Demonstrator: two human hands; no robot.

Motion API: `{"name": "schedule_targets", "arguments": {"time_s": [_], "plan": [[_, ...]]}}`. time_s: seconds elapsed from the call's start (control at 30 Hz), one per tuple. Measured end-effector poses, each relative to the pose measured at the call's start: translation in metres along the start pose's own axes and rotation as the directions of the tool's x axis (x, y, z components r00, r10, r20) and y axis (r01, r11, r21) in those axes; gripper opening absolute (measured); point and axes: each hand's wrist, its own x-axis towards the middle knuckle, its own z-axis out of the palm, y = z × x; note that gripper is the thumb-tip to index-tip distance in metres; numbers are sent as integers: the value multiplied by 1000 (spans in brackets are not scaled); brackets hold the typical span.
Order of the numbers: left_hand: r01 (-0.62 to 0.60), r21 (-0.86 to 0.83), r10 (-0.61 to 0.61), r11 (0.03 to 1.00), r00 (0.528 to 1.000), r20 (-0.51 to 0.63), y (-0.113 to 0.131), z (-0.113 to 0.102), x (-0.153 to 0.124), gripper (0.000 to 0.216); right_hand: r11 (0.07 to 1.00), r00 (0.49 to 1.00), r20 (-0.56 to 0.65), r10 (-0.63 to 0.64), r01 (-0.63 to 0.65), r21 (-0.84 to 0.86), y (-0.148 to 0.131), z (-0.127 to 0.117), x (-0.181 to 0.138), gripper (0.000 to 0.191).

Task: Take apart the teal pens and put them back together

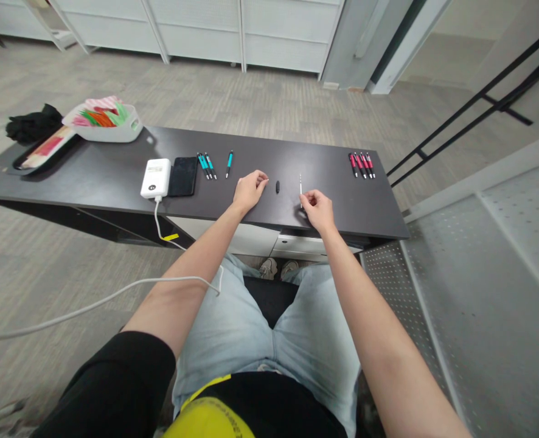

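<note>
My left hand [249, 190] rests on the dark table [114, 176], fingers curled in a pinch; what it holds is too small to make out. My right hand [317, 208] pinches the lower end of a thin white pen refill [300, 184] lying on the table. A small black pen part [277, 187] lies between the two hands. Teal pens [206, 165] lie left of my left hand, one more teal pen [229, 164] a little apart. Several red pens [362, 165] lie at the right end.
A white power bank [156, 178] with a cable running off the edge sits beside a black phone [183, 176]. At the far left are a white tub [107, 121] of coloured items, a dark tray [41, 152] and black cloth [33, 123]. A metal perforated shelf [479, 286] is on the right.
</note>
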Motion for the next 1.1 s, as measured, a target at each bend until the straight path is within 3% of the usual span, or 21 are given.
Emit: {"name": "schedule_targets", "arguments": {"time_s": [0.27, 0.8, 0.97, 1.1], "plan": [[-78, 195, 70, 978, 996, 51, 4, 1, -2, 14, 999, 1000, 13, -28, 28, 15, 3, 0, 0, 20], [-50, 153, 26, 987, 987, 161, -5, 1, 13, 27, 997, 998, 52, -48, 51, -63, 3, 3, -3, 21], [-58, 173, 33, 983, 989, 145, -6, 3, 13, 27, 996, 997, 60, -52, 56, -64, 2, 3, -3, 21], [-8, 98, 0, 995, 996, 84, -4, -1, 9, 46, 995, 997, 58, -57, 61, -77, 0, 3, -4, 21]]}}
